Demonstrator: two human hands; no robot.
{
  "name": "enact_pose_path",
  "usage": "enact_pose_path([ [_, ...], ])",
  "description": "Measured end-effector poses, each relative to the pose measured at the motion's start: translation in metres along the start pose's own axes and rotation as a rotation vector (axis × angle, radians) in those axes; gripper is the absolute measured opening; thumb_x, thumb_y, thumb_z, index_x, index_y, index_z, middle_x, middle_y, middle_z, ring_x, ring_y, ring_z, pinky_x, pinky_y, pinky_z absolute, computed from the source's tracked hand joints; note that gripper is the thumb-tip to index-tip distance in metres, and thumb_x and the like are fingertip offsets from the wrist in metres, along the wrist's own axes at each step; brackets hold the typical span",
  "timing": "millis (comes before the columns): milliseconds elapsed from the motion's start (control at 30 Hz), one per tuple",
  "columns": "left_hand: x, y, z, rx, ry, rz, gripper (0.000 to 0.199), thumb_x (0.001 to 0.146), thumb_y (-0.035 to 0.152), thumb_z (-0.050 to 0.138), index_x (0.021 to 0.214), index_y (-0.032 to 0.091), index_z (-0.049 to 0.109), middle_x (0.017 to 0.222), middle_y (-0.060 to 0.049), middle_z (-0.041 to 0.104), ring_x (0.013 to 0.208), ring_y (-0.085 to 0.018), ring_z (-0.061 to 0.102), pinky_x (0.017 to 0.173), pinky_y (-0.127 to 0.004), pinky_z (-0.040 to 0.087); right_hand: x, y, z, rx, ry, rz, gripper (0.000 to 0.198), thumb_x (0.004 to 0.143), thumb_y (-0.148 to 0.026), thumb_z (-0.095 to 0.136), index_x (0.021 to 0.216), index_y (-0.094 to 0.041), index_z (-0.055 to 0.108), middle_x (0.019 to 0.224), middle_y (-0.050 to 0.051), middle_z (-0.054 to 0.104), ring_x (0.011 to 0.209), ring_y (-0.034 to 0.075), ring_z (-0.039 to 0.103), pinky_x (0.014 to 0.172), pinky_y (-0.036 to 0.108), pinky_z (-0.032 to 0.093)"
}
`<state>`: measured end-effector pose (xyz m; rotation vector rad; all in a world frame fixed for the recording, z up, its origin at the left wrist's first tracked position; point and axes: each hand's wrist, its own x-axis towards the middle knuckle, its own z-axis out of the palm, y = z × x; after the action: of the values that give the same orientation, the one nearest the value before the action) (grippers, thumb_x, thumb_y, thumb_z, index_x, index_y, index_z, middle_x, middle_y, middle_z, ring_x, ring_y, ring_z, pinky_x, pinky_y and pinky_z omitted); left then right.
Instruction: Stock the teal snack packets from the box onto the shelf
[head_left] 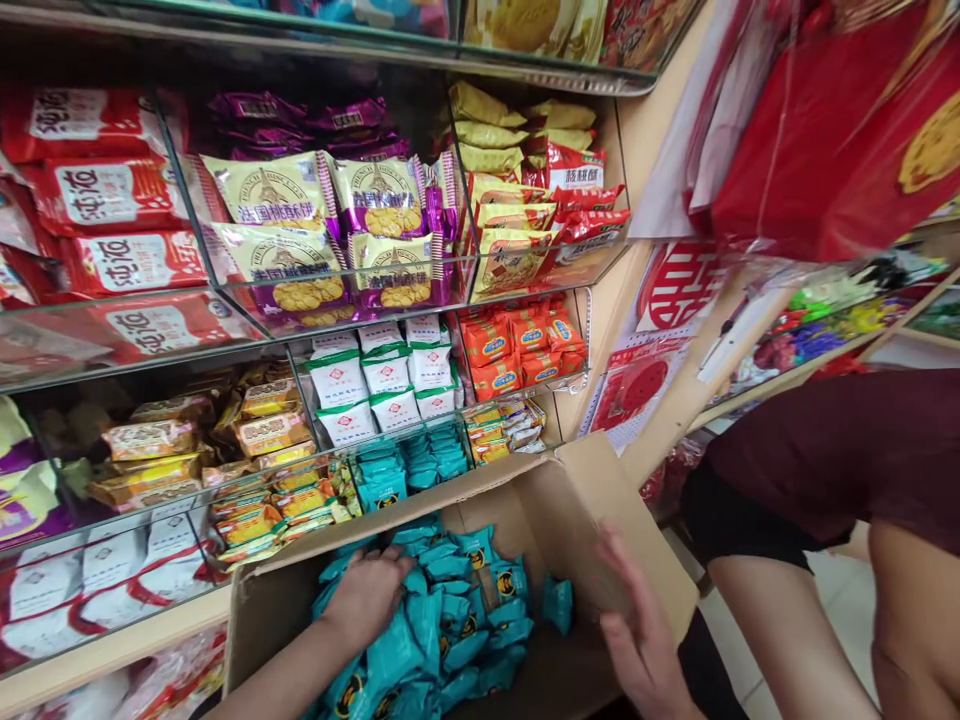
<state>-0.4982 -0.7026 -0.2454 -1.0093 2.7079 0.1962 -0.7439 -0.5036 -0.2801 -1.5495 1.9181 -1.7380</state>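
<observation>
A cardboard box [600, 530] stands open before me, partly filled with a heap of small teal snack packets [442, 620] with black and yellow round marks. Among the packets on the left side of the box is my left hand [367, 597], its fingers curled down over some of them; how many it grips is hidden. My right hand [641, 635] is at the box's right wall, fingers stretched and thumb apart, holding nothing. Just beyond the box's far edge, more teal packets [409, 465] are stacked in a shelf compartment.
Glass-fronted shelves hold red packets [112, 190], purple and cream biscuit packets [274, 230], white packets [386, 375] and orange packets [521, 350]. Red bags [825, 150] hang at upper right. Another person [817, 470] bends close by on the right.
</observation>
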Motion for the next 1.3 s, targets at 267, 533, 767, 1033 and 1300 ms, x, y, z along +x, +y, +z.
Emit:
enact_pose_path([
  [267, -0.007, 0.041, -0.019, -0.851, 0.115, -0.050, 0.036, 0.076, 0.042, 0.046, 0.106, 0.023, 0.044, 0.105, -0.004, 0.057, 0.101, -0.019, 0.052, 0.087, -0.029, 0.040, 0.043, -0.031, 0.011, 0.216, 0.083, 0.306, 0.030, 0.083, -0.037, 0.042, 0.104, -0.018, 0.053, 0.099, 0.011, 0.060, 0.088, 0.021, 0.058, 0.075, 0.036, 0.049],
  [533, -0.006, 0.092, -0.024, -1.293, 0.125, 0.012, 0.031, 0.068, 0.037, 0.059, 0.089, 0.019, 0.044, 0.079, 0.001, 0.053, 0.070, -0.012, 0.049, 0.059, -0.021, 0.040, 0.049, -0.062, 0.081, 0.202, -0.253, 0.318, 0.028, 0.081, -0.040, 0.045, 0.071, -0.017, 0.056, 0.061, -0.001, 0.052, 0.060, 0.012, 0.049, 0.056, 0.021, 0.039],
  [767, -0.001, 0.101, 0.011, -1.435, 0.596, -0.330, 0.031, 0.071, 0.047, 0.052, 0.066, 0.017, 0.046, 0.057, 0.005, 0.038, 0.055, -0.009, 0.036, 0.054, -0.020, 0.034, 0.024, -0.043, 0.102, 0.419, -0.075, 0.603, 0.037, 0.083, -0.047, 0.035, 0.059, -0.019, 0.036, 0.055, -0.005, 0.030, 0.050, 0.009, 0.031, 0.045, 0.020, 0.028],
  [1033, -0.008, 0.088, 0.018, -1.362, 0.517, -0.184, 0.026, 0.075, 0.042, 0.049, 0.065, 0.018, 0.047, 0.061, 0.003, 0.043, 0.059, -0.010, 0.040, 0.058, -0.021, 0.037, 0.020, -0.038, 0.094, 0.079, -0.158, 0.450, 0.041, 0.085, -0.045, 0.032, 0.053, -0.020, 0.032, 0.049, -0.005, 0.032, 0.048, 0.010, 0.035, 0.047, 0.022, 0.027],
  [1300, -0.025, 0.074, -0.006, -1.405, -0.085, 0.094, 0.062, 0.064, 0.025, 0.064, 0.122, 0.024, 0.040, 0.078, -0.001, 0.055, 0.064, -0.012, 0.049, 0.057, -0.023, 0.039, 0.022, -0.058, 0.077, 0.034, -0.449, 0.244, 0.029, 0.088, -0.036, 0.031, 0.084, -0.018, 0.053, 0.066, 0.001, 0.056, 0.059, 0.013, 0.052, 0.056, 0.024, 0.037],
])
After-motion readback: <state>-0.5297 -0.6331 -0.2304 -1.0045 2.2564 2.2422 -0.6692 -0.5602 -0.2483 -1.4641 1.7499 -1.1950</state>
